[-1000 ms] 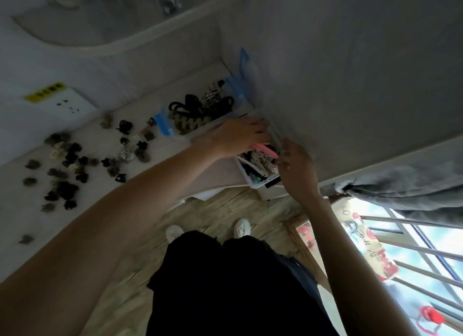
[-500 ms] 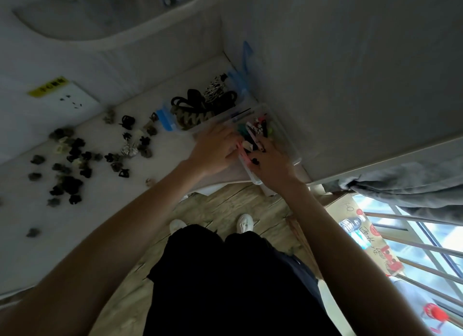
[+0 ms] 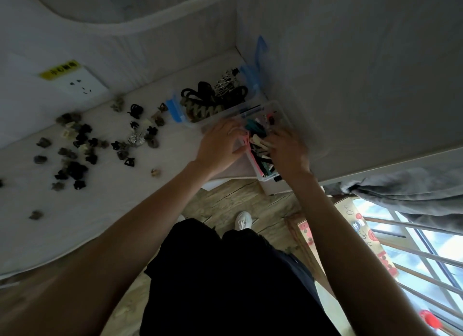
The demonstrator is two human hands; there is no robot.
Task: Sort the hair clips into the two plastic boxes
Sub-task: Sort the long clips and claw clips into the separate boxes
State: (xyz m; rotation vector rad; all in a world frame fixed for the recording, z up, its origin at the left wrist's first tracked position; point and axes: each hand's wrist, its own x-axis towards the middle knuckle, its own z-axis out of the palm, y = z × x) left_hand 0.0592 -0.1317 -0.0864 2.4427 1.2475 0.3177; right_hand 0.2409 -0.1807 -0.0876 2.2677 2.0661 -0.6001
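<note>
Nearest us we see black trousers (image 3: 225, 280), matte and loose, and one white shoe (image 3: 243, 220) on a wood-grain plank floor (image 3: 225, 200). Right of the shoe stands a cardboard carton (image 3: 350, 225) with red print, and beyond it a barred window (image 3: 426, 255) under a grey, folded curtain (image 3: 400, 198).

Both bare forearms reach up to the white worktop (image 3: 100, 210), which is smooth and pale. The left hand (image 3: 220, 145) lies at the left edge of the near plastic box (image 3: 265, 157); its grip is partly curled, thumb toward the rim, and we cannot tell whether it holds anything. The right hand (image 3: 288, 150) is motion-blurred over the same box with fingers bent down into the contents; the state of its grip we cannot tell.

The near plastic box is clear and rectangular, packed with slim flat clips (image 3: 258, 147) in pink, cream, teal and black. Just behind it sits the far plastic box (image 3: 215, 102), clear with blue latches, holding large claw clips in black, olive zigzag and zebra pattern.

Left of the near box, small claw clips (image 3: 80, 150), mostly black, grey and cream, lie scattered loose over the worktop. Behind them a white wall socket (image 3: 80, 85) carries a yellow label. A pale wall panel (image 3: 350, 72) rises directly right of both boxes.
</note>
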